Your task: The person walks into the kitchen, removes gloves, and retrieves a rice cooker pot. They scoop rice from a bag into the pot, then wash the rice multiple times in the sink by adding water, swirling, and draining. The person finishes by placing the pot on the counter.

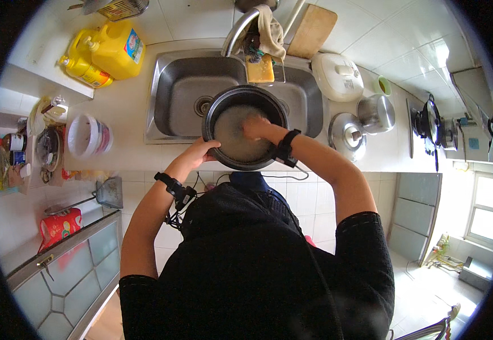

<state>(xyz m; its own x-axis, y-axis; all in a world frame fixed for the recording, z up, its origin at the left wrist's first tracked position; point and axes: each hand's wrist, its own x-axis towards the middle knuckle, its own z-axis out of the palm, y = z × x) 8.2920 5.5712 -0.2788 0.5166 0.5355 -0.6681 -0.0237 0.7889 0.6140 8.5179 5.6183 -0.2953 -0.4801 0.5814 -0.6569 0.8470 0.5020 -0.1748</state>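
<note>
A dark round cooking pot (245, 164) is in front of me, at the near edge of the double sink. Cloudy whitish water (233, 136) stands inside, and whatever lies under its surface cannot be made out. At the pot's near left side, my left hand (199, 154) grips the rim, thumb on top and fingers beneath. My right hand (255, 127) reaches over the right rim into the pot. Its fingertips are down in the water and hidden, so I cannot tell if they hold anything.
Beyond the pot lies the steel sink (178, 91), under a curved faucet (240, 32) hung with a cloth (270, 29). A yellow sponge (260, 71) sits on the divider. Yellow detergent jugs (119, 51) and a white tub (83, 136) stand left; a metal lid (348, 136) lies right.
</note>
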